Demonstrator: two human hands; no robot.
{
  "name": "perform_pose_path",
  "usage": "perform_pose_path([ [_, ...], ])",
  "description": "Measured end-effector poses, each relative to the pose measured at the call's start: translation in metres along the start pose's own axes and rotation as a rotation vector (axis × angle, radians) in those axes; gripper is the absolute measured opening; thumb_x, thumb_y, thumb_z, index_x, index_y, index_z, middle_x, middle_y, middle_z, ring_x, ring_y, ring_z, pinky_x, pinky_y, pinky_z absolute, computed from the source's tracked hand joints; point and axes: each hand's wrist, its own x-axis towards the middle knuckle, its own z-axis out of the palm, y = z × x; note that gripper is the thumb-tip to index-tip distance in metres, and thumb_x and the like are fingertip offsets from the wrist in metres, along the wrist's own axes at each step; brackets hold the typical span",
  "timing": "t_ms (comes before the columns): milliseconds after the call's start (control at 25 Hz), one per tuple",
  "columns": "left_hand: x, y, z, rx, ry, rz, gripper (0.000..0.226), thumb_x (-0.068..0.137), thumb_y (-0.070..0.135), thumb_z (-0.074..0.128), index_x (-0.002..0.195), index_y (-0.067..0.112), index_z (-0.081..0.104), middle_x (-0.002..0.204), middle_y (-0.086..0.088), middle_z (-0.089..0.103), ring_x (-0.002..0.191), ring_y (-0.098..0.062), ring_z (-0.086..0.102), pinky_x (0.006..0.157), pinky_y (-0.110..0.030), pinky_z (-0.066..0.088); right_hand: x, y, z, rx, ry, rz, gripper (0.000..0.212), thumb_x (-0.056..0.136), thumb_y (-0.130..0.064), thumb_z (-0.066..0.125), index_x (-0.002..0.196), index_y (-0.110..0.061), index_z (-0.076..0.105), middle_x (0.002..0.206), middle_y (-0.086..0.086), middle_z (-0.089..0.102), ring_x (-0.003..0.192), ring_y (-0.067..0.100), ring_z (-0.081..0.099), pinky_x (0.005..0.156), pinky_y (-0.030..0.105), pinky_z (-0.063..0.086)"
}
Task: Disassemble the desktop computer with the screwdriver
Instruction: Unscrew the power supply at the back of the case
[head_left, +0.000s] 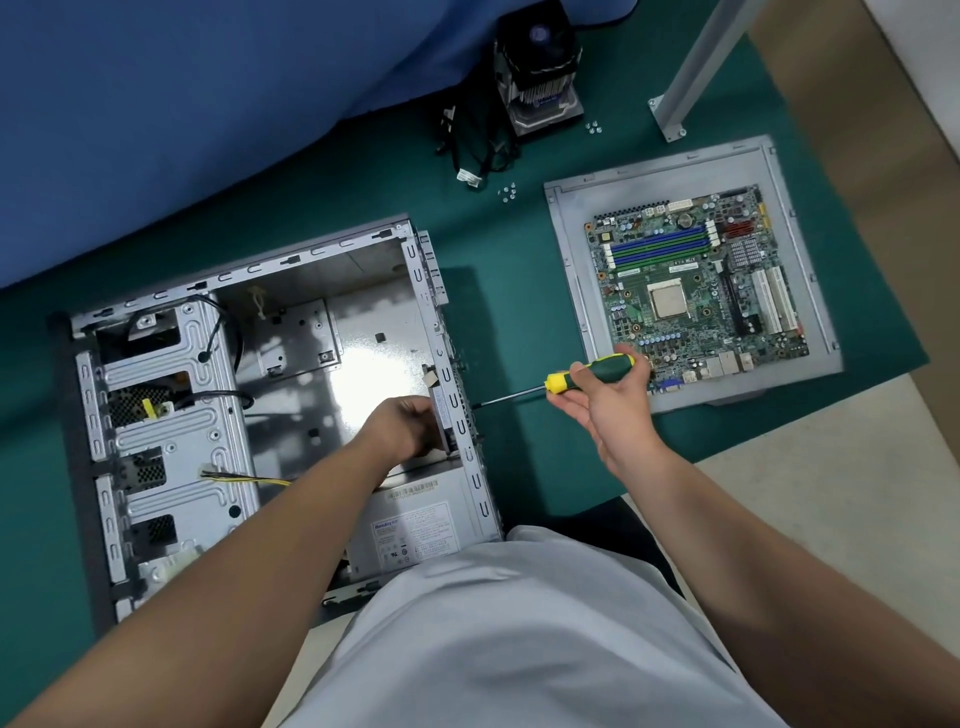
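Our left hand (410, 426) grips a small part inside the case (270, 395), likely steadying it, while our right hand (605, 397) grasps the screwdriver (592, 371), its tip at the case's rear wall (apparently on a screw). That case holds the power supply (415, 525) and drive bays (156, 415). Nearby, the side panel (582, 249) carries the removed motherboard (691, 286); loose screws (508, 192) lie behind.
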Motion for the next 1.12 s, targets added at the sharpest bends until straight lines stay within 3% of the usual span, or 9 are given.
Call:
perform_pose_path([
  [360, -0.002, -0.001, -0.001, 0.0, -0.041, 0.018, 0.079, 0.095, -0.02, 0.015, 0.04, 0.003, 0.067, 0.051, -0.016, 0.065, 0.041, -0.022, 0.066, 0.04, -0.024, 0.053, -0.001, 0.002, -0.003, -0.007, 0.002, 0.011, 0.056, 0.099, 0.001, 0.062, 0.136, -0.03, 0.034, 0.131, 0.025, 0.056, 0.092, 0.034, 0.077, 0.076, 0.037, 0.063],
  [600, -0.005, -0.001, 0.001, -0.018, -0.044, 0.035, 0.066, 0.086, -0.019, 0.026, 0.038, 0.004, 0.067, 0.049, -0.018, 0.064, 0.039, -0.026, 0.064, 0.037, -0.027, 0.052, -0.001, -0.001, 0.0, -0.027, -0.001, 0.008, 0.054, 0.099, 0.001, 0.062, 0.136, -0.026, 0.034, 0.129, 0.025, 0.056, 0.093, 0.035, 0.076, 0.08, 0.041, 0.063],
  [720, -0.004, -0.001, 0.001, -0.006, -0.038, 0.041, 0.076, 0.093, -0.019, 0.019, 0.039, 0.004, 0.067, 0.049, -0.017, 0.064, 0.038, -0.025, 0.063, 0.036, -0.025, 0.05, -0.001, -0.008, -0.002, -0.061, -0.016, 0.012, 0.044, 0.097, -0.003, 0.066, 0.127, -0.023, 0.04, 0.122, 0.023, 0.06, 0.091, 0.036, 0.076, 0.077, 0.039, 0.064],
  [840, -0.003, -0.002, 0.001, 0.013, -0.039, 0.039, 0.077, 0.093, -0.019, 0.018, 0.038, 0.006, 0.067, 0.049, -0.014, 0.064, 0.038, -0.023, 0.063, 0.039, -0.024, 0.051, 0.002, -0.022, -0.004, -0.168, -0.002, 0.035, 0.024, 0.101, -0.031, 0.064, 0.117, -0.021, 0.049, 0.107, 0.021, 0.07, 0.082, 0.035, 0.077, 0.069, 0.038, 0.064],
  [920, -0.001, -0.002, 0.001, 0.008, -0.02, 0.019, 0.076, 0.094, -0.017, 0.018, 0.038, 0.005, 0.065, 0.049, -0.013, 0.064, 0.038, -0.022, 0.063, 0.041, -0.024, 0.052, 0.01, -0.03, -0.008, -0.515, 0.024, -0.038, 0.033, 0.102, -0.053, 0.052, 0.112, -0.022, 0.053, 0.078, 0.011, 0.075, 0.063, 0.021, 0.075, 0.057, 0.034, 0.059],
  [960, 0.0, -0.002, 0.001, -0.002, -0.007, 0.007, 0.076, 0.095, -0.016, 0.018, 0.037, 0.004, 0.064, 0.049, -0.013, 0.064, 0.039, -0.021, 0.063, 0.046, -0.024, 0.053, 0.015, -0.032, -0.011, -0.699, 0.03, -0.088, 0.033, 0.102, -0.055, 0.048, 0.108, -0.023, 0.055, 0.065, 0.004, 0.072, 0.051, 0.014, 0.067, 0.053, 0.032, 0.052],
  [1040, 0.002, -0.002, 0.001, -0.028, 0.014, -0.024, 0.076, 0.097, -0.014, 0.019, 0.037, 0.003, 0.063, 0.049, -0.013, 0.063, 0.039, -0.021, 0.062, 0.056, -0.029, 0.052, 0.022, -0.038, -0.012, -0.769, -0.019, -0.109, 0.018, 0.1, -0.038, 0.05, 0.105, -0.022, 0.057, 0.055, -0.002, 0.064, 0.044, 0.01, 0.052, 0.052, 0.031, 0.039],
  [1120, 0.002, -0.001, 0.002, -0.033, 0.012, -0.033, 0.074, 0.097, -0.014, 0.021, 0.038, 0.002, 0.063, 0.048, -0.013, 0.062, 0.037, -0.022, 0.061, 0.048, -0.028, 0.053, 0.028, -0.045, -0.014, -0.644, -0.115, -0.051, 0.009, 0.097, -0.02, 0.051, 0.104, -0.021, 0.056, 0.062, 0.004, 0.067, 0.049, 0.015, 0.052, 0.05, 0.03, 0.038],
])
